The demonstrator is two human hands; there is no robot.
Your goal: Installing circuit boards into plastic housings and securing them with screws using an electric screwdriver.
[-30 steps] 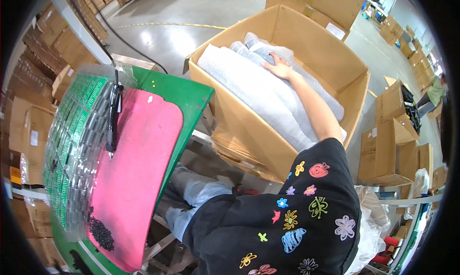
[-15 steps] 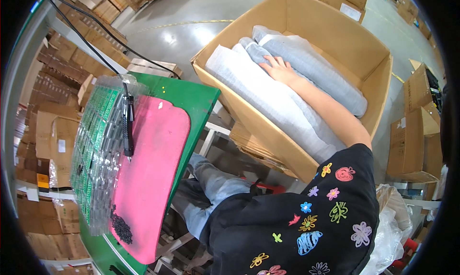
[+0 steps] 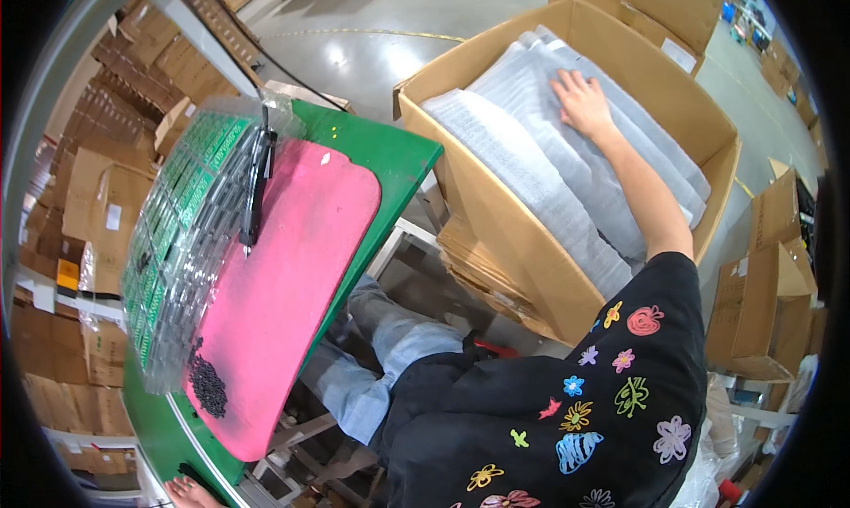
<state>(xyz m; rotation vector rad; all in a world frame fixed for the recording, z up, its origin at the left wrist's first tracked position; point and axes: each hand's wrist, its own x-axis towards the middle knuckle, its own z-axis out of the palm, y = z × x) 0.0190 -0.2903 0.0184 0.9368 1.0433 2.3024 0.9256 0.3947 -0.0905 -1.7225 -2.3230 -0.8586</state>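
My right hand (image 3: 580, 103) lies with fingers spread on grey-white wrapped bundles (image 3: 540, 136), which look like stacks in thin foam or film. Its palm rests on top of them, grasping nothing that I can see. These bundles lie side by side inside a large open cardboard box (image 3: 496, 193). At the lower left, my left hand (image 3: 186, 492) shows only in part by the near edge of the green table (image 3: 403, 145). Its fingers are apart, close to a small dark item on the table, and I see nothing in them.
A pink mat (image 3: 297, 242) covers much of the table, with a pile of small black screws or similar parts (image 3: 208, 386) on it. Clear plastic trays (image 3: 181, 233) and a black electric screwdriver (image 3: 257, 189) are beside it. Stacked cartons (image 3: 115, 198) stand left; more boxes (image 3: 757, 304) right.
The view has shifted. My right hand still rests on the bundles, which now look more spread out across the box. My left hand has come into view at the lower left.
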